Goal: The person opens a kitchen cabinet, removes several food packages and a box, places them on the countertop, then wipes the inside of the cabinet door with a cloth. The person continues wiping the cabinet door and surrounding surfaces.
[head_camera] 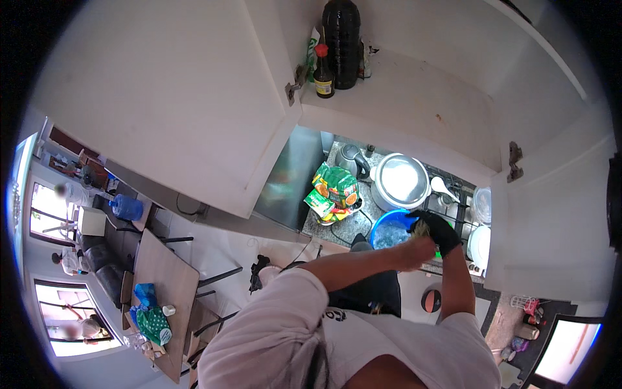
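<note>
My left hand (pixel 419 253) is bare and closed around the lower end of a small yellow-green bundle (pixel 422 230), whose exact kind is unclear. My right hand (pixel 441 234) wears a black glove and curls over the bundle from the right; whether its fingers grip it is hidden. Both hands are together at the right rim of a blue basin (pixel 388 232) holding what looks like water. Bits of a bright green object (pixel 439 254) show behind the hands, mostly covered. A large lidded pot (pixel 401 181) stands just beyond the basin.
Open cabinet doors (pixel 184 97) (pixel 549 223) flank me at head height. Bottles (pixel 341 44) stand on the shelf. Green food packets (pixel 335 187), an electric kettle (pixel 351 158) and a cord occupy the counter left. A gas stove (pixel 444 206) carries a white ladle (pixel 443 187). People are in the background.
</note>
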The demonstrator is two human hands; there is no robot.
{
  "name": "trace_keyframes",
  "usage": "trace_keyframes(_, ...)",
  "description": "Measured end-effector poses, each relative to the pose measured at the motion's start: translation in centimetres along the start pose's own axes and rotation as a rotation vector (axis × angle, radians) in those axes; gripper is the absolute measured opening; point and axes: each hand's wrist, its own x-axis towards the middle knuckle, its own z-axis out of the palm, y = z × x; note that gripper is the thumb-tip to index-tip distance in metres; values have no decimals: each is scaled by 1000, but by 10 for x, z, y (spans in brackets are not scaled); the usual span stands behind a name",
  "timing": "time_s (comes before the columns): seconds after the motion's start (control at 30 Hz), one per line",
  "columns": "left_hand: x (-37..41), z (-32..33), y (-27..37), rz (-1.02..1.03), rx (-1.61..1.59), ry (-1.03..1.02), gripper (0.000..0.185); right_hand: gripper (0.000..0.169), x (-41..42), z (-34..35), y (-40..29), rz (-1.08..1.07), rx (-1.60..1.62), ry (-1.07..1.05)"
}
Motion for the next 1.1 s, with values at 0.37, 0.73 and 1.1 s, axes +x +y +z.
trace_keyframes(0.37, -126, -115, 40, -1091, -416, 1199, 21, 21, 4, 141, -35, -651, -872, 536)
trace_keyframes(0.73, -247, -198, 120, -1240, -246, 636, 29, 25, 38, 250, -99, -910, -583, 131)
trace_keyframes(1.1, -215, -332, 157, -738, -183, 614, 27, 28, 35, 333, -67, -1099, -78, 80)
